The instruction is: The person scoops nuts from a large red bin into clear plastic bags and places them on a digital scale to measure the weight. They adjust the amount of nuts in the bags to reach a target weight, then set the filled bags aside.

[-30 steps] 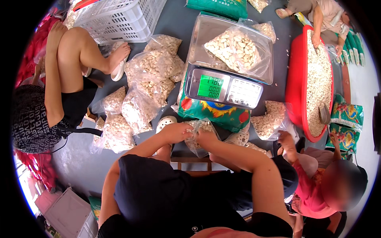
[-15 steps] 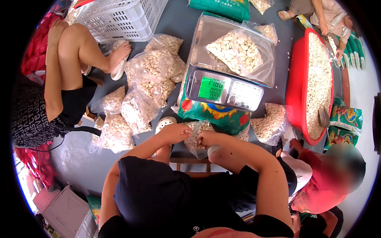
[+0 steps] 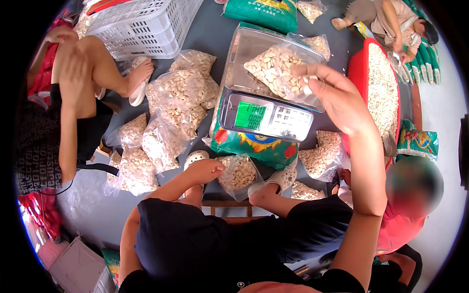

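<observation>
A clear plastic bag of pale, flat seeds (image 3: 238,173) rests between my feet. My left hand (image 3: 207,171) is closed on its upper left edge. Over the right side of the digital scale (image 3: 264,117), my right hand (image 3: 339,95) is raised with its fingers bent toward the thumb. A small pale seed (image 3: 307,89) shows between those fingertips. Beneath and beside them, on the scale's metal pan (image 3: 239,53), lies a fuller clear bag of the same seeds (image 3: 273,68). The scale stands on green printed sacks (image 3: 244,144).
Several filled seed bags (image 3: 178,93) are piled left of the scale. More bags (image 3: 322,154) lie to its right, by a red tub (image 3: 359,73) heaped with seeds. A white crate (image 3: 146,29) stands at the far left. Other people sit left, right and far right.
My right hand has left the bag between my feet and risen to the bag on the scale. My left hand stays at the lower bag. The person on the left has moved their arms.
</observation>
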A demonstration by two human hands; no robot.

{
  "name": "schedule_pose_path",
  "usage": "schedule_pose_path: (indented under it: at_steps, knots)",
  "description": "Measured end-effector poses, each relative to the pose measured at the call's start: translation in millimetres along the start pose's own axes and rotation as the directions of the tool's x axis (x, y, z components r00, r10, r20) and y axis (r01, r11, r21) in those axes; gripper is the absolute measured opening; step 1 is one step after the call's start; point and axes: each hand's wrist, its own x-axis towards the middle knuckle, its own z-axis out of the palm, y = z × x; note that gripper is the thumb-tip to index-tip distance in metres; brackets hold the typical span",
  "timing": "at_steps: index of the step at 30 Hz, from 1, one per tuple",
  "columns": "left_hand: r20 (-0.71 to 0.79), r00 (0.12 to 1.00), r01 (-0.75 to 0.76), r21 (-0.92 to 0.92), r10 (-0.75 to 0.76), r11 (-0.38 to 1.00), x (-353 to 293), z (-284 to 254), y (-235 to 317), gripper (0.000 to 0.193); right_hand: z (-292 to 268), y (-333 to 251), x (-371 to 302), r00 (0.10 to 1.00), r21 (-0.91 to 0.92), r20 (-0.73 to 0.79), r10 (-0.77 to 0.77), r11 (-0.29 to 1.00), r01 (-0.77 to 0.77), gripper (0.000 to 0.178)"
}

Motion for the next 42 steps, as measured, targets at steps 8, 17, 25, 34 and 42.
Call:
schedule_pose_path:
  at_steps: [8, 17, 25, 34, 42]
  knots:
    - [0.002, 0.998, 0.064, -0.004, -0.064, 0.998, -7.4, -6.7, 11.0, 0.033, 61.5, 46.4, -25.1, 0.884, -0.500, 0.364, 0.294, 0.862, -0.081, 0.019]
    - [-0.036, 0.999, 0.037, 0.012, -0.036, 0.999, -4.7, -6.2, 3.1, 0.032, 205.7, 329.8, -91.0, 0.858, -0.855, 0.158, 0.489, 0.503, -0.129, 0.030]
    - [-0.050, 0.999, 0.007, -0.050, -0.009, 0.999, -8.8, -5.8, 4.8, 0.025, 197.0, 350.9, -75.0, 0.856, -0.834, 0.375, 0.355, 0.532, 0.144, 0.015]
    - [-0.042, 0.999, -0.002, -0.015, 0.001, 1.000, -4.5, -8.5, 11.0, 0.024, 152.9, 319.9, -56.3, 0.482, -0.356, 0.547, 0.684, 0.712, -0.606, 0.018]
    - [-0.021, 1.000, -0.013, -0.010, 0.013, 1.000, -4.2, -8.6, 11.0, 0.024, 78.6, 122.4, -35.1, 0.613, -0.029, 0.627, 0.480, 0.802, -0.597, 0.017]
